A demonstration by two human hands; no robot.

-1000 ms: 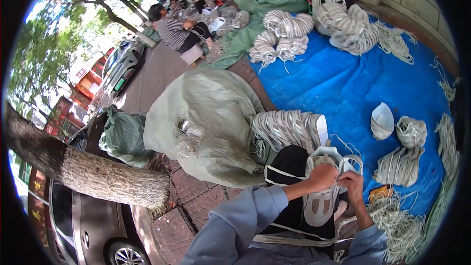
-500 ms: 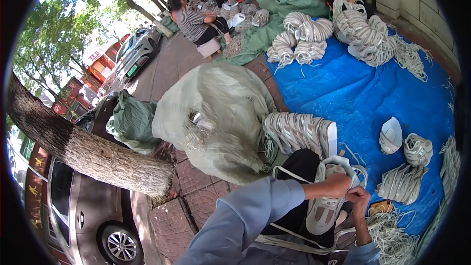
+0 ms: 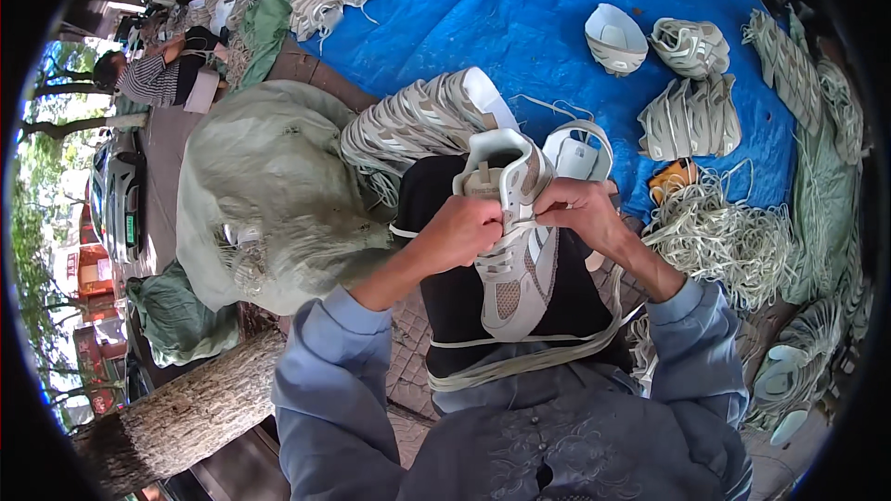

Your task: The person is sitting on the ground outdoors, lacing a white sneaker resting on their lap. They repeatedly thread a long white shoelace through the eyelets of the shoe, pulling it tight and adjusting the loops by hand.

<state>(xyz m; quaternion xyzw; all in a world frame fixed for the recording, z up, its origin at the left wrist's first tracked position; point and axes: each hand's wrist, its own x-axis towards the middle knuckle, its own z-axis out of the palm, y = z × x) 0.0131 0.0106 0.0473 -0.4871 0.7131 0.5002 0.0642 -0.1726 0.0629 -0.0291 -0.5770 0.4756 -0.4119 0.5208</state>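
A white and beige sneaker (image 3: 506, 301) rests on my dark-trousered lap, its toe toward me and its opening away. A pale shoelace runs across its upper. My left hand (image 3: 464, 234) is closed at the left eyelets, fingertips pinched on the lace. On the other side my right hand (image 3: 583, 209) pinches the lace by the right eyelets. The fingers partly cover the lace ends. Long white laces (image 3: 520, 362) lie across my lap near the shoe's toe. Just beyond the right hand is another pale shoe (image 3: 574, 156).
Nested sneaker uppers (image 3: 418, 121) lean beside a big pale sack (image 3: 269, 139). On the blue tarp (image 3: 501, 9) are more stacked uppers (image 3: 689, 121), a single upper (image 3: 615, 39) and a heap of laces (image 3: 724, 237). A tree trunk (image 3: 200, 408) stands left; a seated person (image 3: 148, 79) is farther off.
The view has swung right and down toward my lap. The sneaker now shows more fully from above. My hands, close together before, are now on either side of its lacing.
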